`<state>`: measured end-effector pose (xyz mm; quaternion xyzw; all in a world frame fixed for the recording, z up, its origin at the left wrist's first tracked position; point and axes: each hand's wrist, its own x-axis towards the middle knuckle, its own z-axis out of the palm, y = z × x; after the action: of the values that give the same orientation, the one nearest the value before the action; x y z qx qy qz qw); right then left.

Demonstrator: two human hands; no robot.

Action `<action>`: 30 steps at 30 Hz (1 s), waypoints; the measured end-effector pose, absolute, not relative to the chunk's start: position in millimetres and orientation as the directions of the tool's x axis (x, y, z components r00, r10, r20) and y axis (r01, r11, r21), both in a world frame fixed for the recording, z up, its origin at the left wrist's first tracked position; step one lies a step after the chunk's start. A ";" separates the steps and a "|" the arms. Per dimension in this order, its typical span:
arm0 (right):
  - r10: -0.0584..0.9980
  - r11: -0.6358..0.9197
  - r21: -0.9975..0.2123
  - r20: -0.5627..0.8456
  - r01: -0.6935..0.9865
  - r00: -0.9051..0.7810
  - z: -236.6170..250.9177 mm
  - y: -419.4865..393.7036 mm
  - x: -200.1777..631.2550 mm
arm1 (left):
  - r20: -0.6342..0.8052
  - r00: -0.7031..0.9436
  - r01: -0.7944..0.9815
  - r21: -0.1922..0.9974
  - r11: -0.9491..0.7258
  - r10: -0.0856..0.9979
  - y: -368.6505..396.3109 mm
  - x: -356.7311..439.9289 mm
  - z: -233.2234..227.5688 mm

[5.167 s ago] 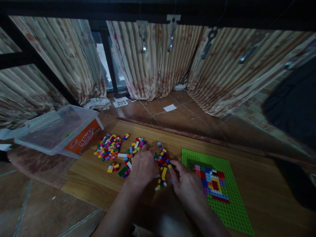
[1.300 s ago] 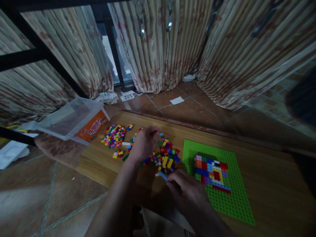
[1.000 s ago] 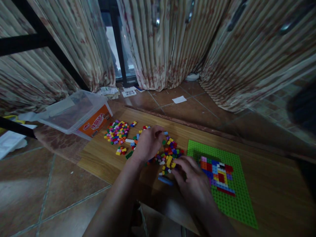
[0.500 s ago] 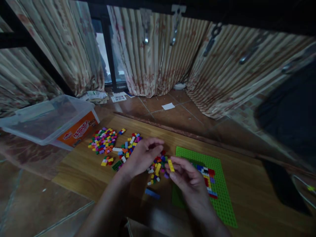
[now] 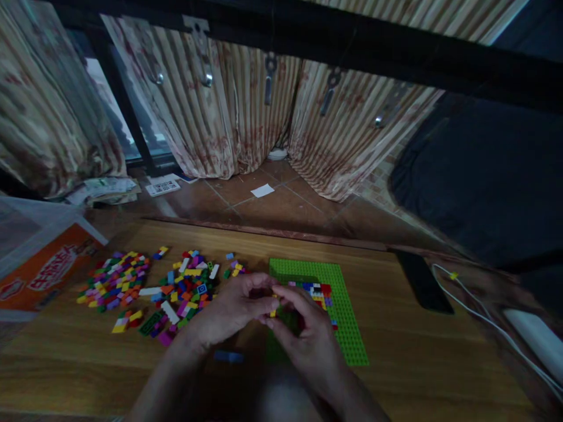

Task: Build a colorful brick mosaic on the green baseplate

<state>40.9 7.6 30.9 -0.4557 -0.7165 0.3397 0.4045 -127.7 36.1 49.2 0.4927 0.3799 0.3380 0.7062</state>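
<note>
Both hands are meeting over the green baseplate [image 5: 347, 337]'s near-left edge: the left hand [image 5: 229, 310] and right hand [image 5: 303, 334] are pinching a small yellow brick [image 5: 273, 313] between narrow fingers. Judging by this, seating is in hand, calling for aligning studs toward the mosaic [image 5: 319, 292] at 1 o'clock.

A low wooden board [image 5: 396, 357] with a pale grain carries everything. On its left part lies a loose scatter of small coloured bricks [image 5: 145, 284] — one cluster further left, another nearer the middle, with a few strays around them. A single blue brick [image 5: 229, 356] lies apart toward the near edge. In the middle sits a green studded baseplate [image 5: 347, 334], a patch of mixed-colour bricks pressed onto it. Toward the right lie a dark flat phone [image 5: 423, 283] and a white cable [image 5: 484, 319] — close beside one another. An orange-labelled clear tub [image 5: 39, 269] rests at the far left edge.
</note>
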 end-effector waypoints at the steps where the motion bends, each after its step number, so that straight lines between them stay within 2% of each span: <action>1: 0.931 0.343 -0.859 0.256 0.380 -0.260 32.9 7.5 45.3 | -0.197 0.486 -0.113 0.952 0.286 0.851 36.5 -122.6 47.4; 6: 0.936 0.297 -0.870 0.184 0.393 -0.299 43.5 16.2 80.7 | -0.197 0.437 -0.115 0.956 0.271 0.878 37.0 -98.2 40.9; 9: 0.955 0.277 -0.840 0.186 0.466 -0.233 41.8 26.9 108.8 | -0.231 0.305 -0.082 0.960 0.267 0.924 38.9 -91.6 37.9; 13: 0.965 0.254 -0.793 0.171 0.553 -0.197 32.1 36.4 132.2 | -0.155 0.088 0.072 0.986 0.149 0.984 43.9 -89.0 33.2; 15: 0.962 0.261 -0.777 0.159 0.573 -0.223 28.4 37.1 133.9 | -0.086 0.038 0.165 0.983 0.079 0.996 45.6 -87.3 29.8; 21: 0.942 0.302 -0.766 0.149 0.568 -0.299 25.6 34.9 125.3 | -0.055 0.055 0.311 0.950 0.035 0.997 45.3 -80.2 19.1; 30: 0.933 0.330 -0.751 0.168 0.572 -0.317 21.2 34.5 123.6 | -0.036 0.076 0.375 0.927 0.005 0.996 42.5 -75.9 17.2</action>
<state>123.6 34.5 21.2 -0.4979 -0.7557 0.2955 0.3061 -75.9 42.5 17.2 0.6009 0.5707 0.3692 0.4206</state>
